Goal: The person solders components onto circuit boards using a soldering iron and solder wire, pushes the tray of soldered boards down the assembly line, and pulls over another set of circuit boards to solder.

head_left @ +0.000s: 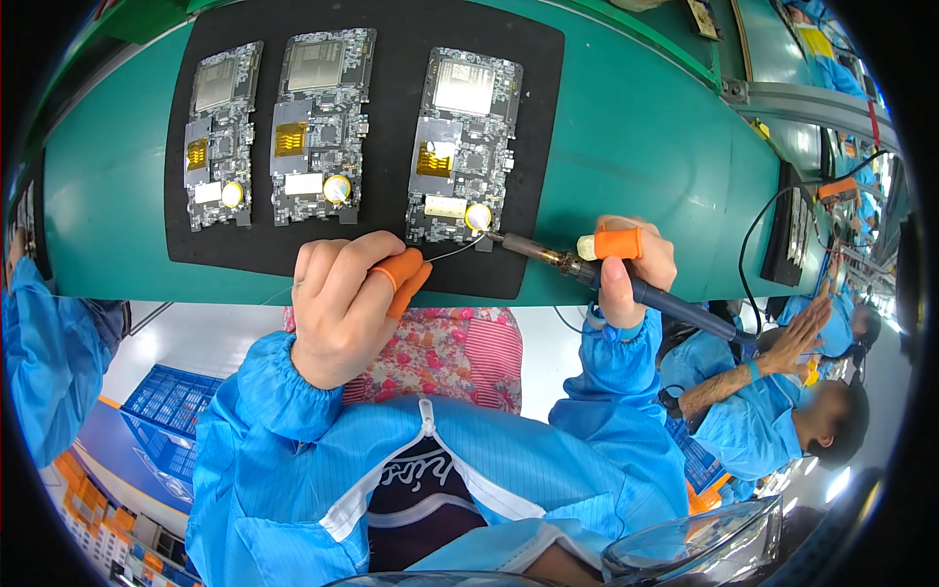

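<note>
Three dark circuit boards lie on a black mat (391, 29). The right board (460, 147) has a round coin cell (478, 216) at its lower edge. My right hand (626, 269), with an orange finger cot, grips a blue-handled soldering iron (587, 269) whose tip touches the board beside the coin cell. My left hand (342, 303), with orange cots on two fingers, pinches a thin solder wire (452, 250) that runs to the same spot. The left board (220, 137) and the middle board (321, 127) lie untouched.
The mat rests on a green conveyor belt (636, 147) with a metal rail (822, 98) at the right. Another black mat (787, 235) sits further right. A co-worker in a blue coat (773, 411) works at the right, another blue sleeve (39, 342) at the left. Blue crates (171, 411) stand below.
</note>
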Available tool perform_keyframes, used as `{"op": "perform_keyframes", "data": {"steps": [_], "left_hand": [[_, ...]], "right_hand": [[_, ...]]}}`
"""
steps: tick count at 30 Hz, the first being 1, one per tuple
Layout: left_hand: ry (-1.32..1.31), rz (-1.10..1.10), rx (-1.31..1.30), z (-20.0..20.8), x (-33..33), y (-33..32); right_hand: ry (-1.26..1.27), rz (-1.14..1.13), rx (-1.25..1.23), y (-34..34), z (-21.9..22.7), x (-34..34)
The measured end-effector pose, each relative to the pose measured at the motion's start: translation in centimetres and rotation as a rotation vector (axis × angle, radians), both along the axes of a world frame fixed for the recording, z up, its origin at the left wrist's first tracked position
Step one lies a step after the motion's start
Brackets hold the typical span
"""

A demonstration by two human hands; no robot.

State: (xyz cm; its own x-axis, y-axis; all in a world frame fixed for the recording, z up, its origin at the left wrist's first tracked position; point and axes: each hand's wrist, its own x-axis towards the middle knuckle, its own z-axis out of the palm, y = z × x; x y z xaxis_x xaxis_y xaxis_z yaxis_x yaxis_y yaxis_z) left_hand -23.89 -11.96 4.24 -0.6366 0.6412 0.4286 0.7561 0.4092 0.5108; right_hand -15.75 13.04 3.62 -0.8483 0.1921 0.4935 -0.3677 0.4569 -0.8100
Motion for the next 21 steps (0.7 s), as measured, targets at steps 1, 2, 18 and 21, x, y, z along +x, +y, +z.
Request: {"op": "perform_keyframes", "data": {"steps": [1, 2, 18, 21], "left_hand": [[0.015, 0.009, 0.001, -0.2, 0.0, 0.0], [0.029, 0.018, 0.003, -0.3, 0.0, 0.0], [0.079, -0.053, -0.012, -0.6, -0.1, 2.2], [0.082, -0.054, -0.019, -0.3, -0.1, 2.0]], "right_hand": [[0.003, 0.011, 0.003, 0.0, 0.0, 0.0], [0.002, 0.009, 0.002, 0.0, 0.0, 0.0], [0.007, -0.002, 0.02, -0.4, 0.2, -0.3], [0.012, 0.005, 0.026, -0.3, 0.2, -0.2]]}}
